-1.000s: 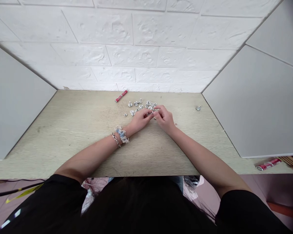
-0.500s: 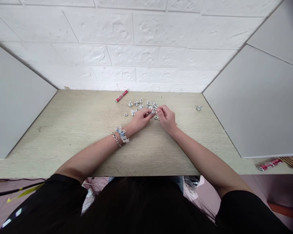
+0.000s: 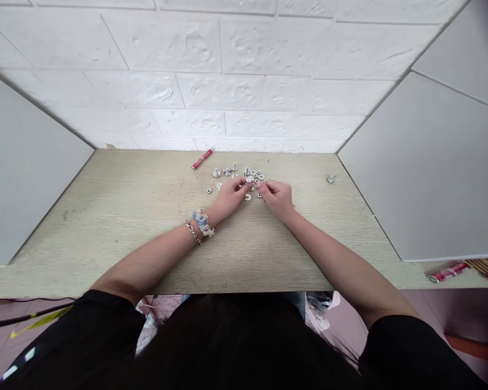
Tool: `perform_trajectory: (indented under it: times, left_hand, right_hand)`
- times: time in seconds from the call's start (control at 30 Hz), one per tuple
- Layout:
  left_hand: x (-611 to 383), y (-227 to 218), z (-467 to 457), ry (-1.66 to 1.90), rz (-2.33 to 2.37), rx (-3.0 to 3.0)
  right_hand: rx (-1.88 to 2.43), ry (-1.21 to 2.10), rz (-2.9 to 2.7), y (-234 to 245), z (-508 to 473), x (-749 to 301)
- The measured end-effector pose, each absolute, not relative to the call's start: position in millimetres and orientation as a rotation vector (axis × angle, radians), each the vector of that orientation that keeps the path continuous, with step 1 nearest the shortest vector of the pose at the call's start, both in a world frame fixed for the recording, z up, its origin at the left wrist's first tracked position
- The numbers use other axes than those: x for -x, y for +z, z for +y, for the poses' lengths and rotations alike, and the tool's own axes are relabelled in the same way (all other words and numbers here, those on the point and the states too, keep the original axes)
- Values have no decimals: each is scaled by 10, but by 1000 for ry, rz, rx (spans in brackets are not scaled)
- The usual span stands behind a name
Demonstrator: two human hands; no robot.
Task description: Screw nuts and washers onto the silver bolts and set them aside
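Note:
My left hand (image 3: pixel 231 194) is closed, with thumb and fingertips pinching a small round metal piece (image 3: pixel 249 180); whether it is a washer or a nut, I cannot make out. Close beside it on the right, my right hand (image 3: pixel 279 199) has its thumb pressed to a curled forefinger. What lies in that pinch, if anything, is too small to name. Behind and between the fingers is a loose cluster of bolts, nuts and washers, partly covered by both hands. A washer (image 3: pixel 248 197) shows below the left thumb. Several bolts (image 3: pixel 217 172) stand on their heads at the cluster's left.
A red tube (image 3: pixel 202 159) lies near the white brick wall (image 3: pixel 244 89). One metal piece (image 3: pixel 331 179) sits apart at the right. Grey panels (image 3: pixel 435 173) close both sides of the wooden tabletop (image 3: pixel 248 260). Another red tube (image 3: pixel 448 272) is at the front right edge.
My left hand has shifted slightly left, and the right hand has turned and come lower and leftward. A washer now shows below my left thumb.

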State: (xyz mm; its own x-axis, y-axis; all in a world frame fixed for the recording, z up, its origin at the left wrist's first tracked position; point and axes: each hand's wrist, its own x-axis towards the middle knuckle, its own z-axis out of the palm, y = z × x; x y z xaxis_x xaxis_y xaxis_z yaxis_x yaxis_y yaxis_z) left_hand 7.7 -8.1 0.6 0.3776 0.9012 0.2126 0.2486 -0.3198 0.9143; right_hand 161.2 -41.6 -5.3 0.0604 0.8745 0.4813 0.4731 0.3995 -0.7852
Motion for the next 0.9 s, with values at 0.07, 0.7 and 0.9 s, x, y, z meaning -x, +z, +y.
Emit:
perform_trajectory:
  times: [0.07, 0.7, 0.9]
  left_hand:
    - [-76, 6, -68, 971, 1008, -1772]
    - [-91, -16, -112, 900, 990, -2023]
    - [-68, -34, -122, 908, 879, -1676]
  right_hand:
    - [1233, 493, -1543, -51, -423, -1612]
    - [1216, 412, -1663, -94, -415, -1591]
    - [1230, 448, -1653, -96, -403, -1595]
